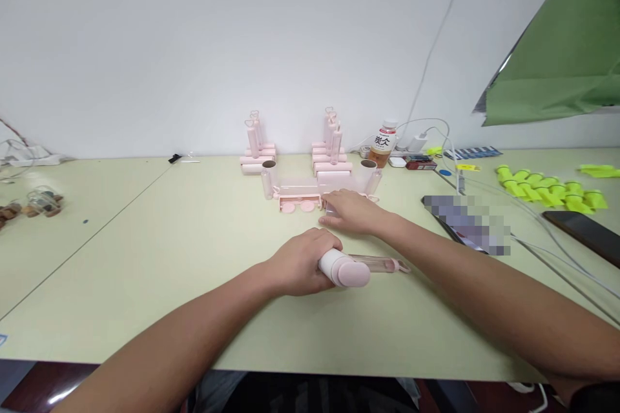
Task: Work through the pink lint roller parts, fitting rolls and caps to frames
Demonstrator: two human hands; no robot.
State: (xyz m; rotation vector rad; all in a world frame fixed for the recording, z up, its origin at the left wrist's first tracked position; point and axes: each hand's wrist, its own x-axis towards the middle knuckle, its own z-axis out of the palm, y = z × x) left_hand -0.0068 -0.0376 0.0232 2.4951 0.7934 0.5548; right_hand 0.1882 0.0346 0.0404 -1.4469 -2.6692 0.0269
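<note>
Pale green table (169,258) against white wall (194,45), left hand (304,262) grasping pink-and-white cylinder (345,270), right hand (356,211) by pink tray (299,199), its hold cannot be told, clear tube (378,263) behind cylinder.

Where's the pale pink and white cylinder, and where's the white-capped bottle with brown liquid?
Pale pink and white cylinder (347,270): head view, on its pink oval end.
White-capped bottle with brown liquid (382,141): head view, on its white label.

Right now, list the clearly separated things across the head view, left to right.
Glassware → small black object → left hand gripping a pale tube → drink bottle → phone with blurred screen → dark phone.
</note>
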